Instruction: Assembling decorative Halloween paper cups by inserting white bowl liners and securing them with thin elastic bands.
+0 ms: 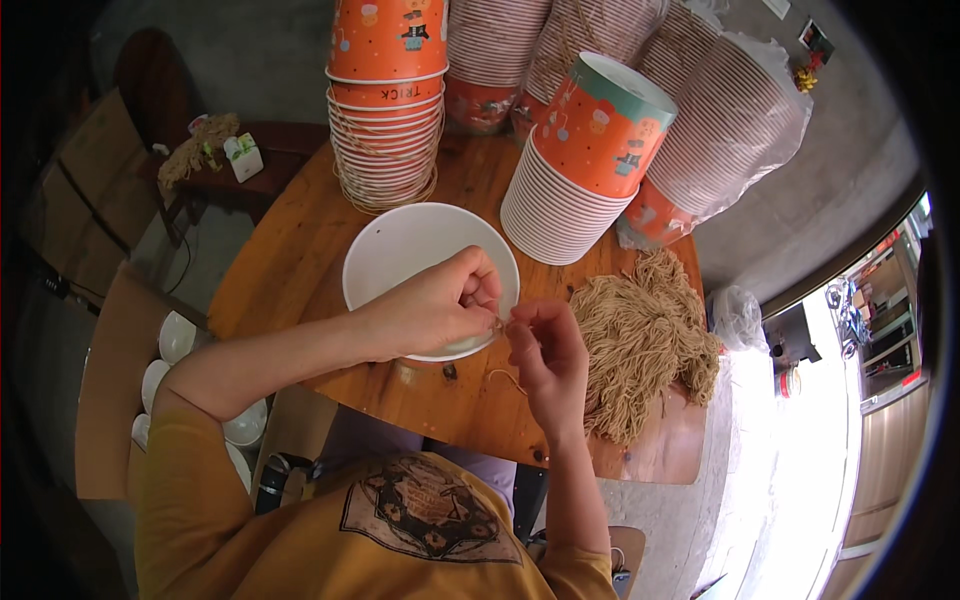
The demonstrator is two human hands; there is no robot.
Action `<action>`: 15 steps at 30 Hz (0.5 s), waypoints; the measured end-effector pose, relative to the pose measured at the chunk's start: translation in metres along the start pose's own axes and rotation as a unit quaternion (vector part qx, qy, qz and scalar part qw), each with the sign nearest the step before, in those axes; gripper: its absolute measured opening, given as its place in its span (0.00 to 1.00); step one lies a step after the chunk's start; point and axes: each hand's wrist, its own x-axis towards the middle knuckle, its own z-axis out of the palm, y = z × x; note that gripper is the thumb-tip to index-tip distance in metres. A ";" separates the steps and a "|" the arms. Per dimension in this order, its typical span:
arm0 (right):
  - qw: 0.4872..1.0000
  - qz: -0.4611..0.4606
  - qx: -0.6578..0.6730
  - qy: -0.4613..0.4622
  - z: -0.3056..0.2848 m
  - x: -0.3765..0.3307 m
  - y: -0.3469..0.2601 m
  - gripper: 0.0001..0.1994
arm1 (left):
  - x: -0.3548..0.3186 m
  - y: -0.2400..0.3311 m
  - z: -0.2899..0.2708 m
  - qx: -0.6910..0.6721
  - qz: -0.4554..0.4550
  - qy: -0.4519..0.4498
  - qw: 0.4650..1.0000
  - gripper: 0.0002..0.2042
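A white-lined paper bucket point(405, 245) stands on the wooden table in front of me, its open mouth facing up. My left hand point(450, 305) reaches over that mouth, fingers curled and pinched near the right side of the rim. Close beside it, just outside the rim, my right hand point(550, 360) is also pinched. A small bit of tan cord shows where the fingertips meet, and a loose curl of cord point(507, 377) hangs below, next to the right hand. The fingers hide most of it. A heap of tan cords point(645, 345) lies right of my right hand.
Beyond the bucket rise a stack of orange buckets with cord handles point(385, 140) and a leaning stack point(590, 150). Plastic-wrapped stacks point(735, 120) stand behind on the wooden table point(280, 270). At lower left, a cardboard box point(105, 400) holds several white buckets. A bench point(280, 150) carries more cord.
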 end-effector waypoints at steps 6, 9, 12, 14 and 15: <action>0.955 -0.187 -0.228 0.023 0.007 -0.001 -0.009 0.07 | -0.001 0.001 0.001 -0.003 -0.004 -0.001 1.000 0.11; 0.972 -0.146 -0.183 0.018 0.005 -0.001 0.000 0.06 | -0.001 -0.001 0.000 0.012 0.017 -0.006 1.000 0.11; 0.994 -0.074 -0.080 0.010 0.003 -0.001 0.009 0.04 | -0.002 0.002 0.003 0.049 0.036 -0.015 0.998 0.11; 0.999 -0.041 -0.027 0.006 0.006 -0.002 0.008 0.03 | -0.003 0.001 0.003 0.081 0.037 -0.015 0.996 0.11; 1.000 -0.016 -0.005 0.003 0.007 -0.002 0.004 0.03 | -0.002 -0.004 0.002 0.070 0.042 -0.016 0.997 0.11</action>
